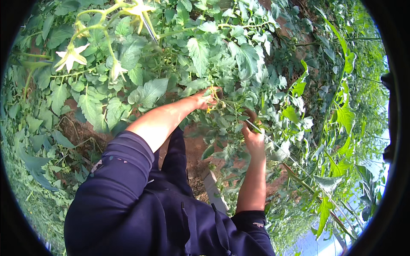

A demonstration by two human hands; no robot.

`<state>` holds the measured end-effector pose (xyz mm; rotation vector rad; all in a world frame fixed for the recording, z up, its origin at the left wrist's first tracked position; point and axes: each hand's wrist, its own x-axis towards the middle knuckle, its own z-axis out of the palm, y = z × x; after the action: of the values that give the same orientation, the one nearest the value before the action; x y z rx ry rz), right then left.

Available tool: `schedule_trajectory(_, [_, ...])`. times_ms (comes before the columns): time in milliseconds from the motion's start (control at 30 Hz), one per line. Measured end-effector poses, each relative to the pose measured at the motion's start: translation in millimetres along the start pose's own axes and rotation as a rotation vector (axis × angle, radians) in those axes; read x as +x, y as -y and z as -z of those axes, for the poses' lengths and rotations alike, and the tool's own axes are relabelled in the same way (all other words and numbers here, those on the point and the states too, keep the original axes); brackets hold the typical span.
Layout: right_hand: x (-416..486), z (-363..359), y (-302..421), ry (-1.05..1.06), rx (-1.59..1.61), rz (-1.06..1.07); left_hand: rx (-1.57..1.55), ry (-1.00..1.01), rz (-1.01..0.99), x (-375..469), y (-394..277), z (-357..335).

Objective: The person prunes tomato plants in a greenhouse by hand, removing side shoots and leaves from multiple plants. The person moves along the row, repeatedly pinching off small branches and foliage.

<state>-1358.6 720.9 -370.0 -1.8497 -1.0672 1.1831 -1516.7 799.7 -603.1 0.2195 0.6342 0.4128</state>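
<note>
Both of my arms reach down into leafy tomato plants [147, 92]. My left hand [206, 97] is among the stems, by a cluster of small yellow tomato flowers [209, 110]; leaves cover part of its fingers, and what they touch is unclear. My right hand [253, 131] sits lower and to the right, palm side partly shaded, with its fingers curled near a thin pale string [285, 152] and a leafy stem. Whether it grips either one cannot be made out.
Larger tomato blossoms [71, 58] hang close to the camera at upper left. Tall leafy vines [344, 118] rise on the right. A pale board or block [213, 188] lies on brown soil [195, 150] near my legs. Stems cross the ground at left.
</note>
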Motion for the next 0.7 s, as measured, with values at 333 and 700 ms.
schedule_trajectory(333, [42.9,-64.2,-23.4,-0.143,0.648,-0.659,-0.124,0.022,0.055,-3.3,20.1,3.8])
schedule_trajectory(700, [28.9,-62.0,-78.2,0.079,1.428,-0.979,0.177,-0.008,-0.186,-11.9,22.6,15.5])
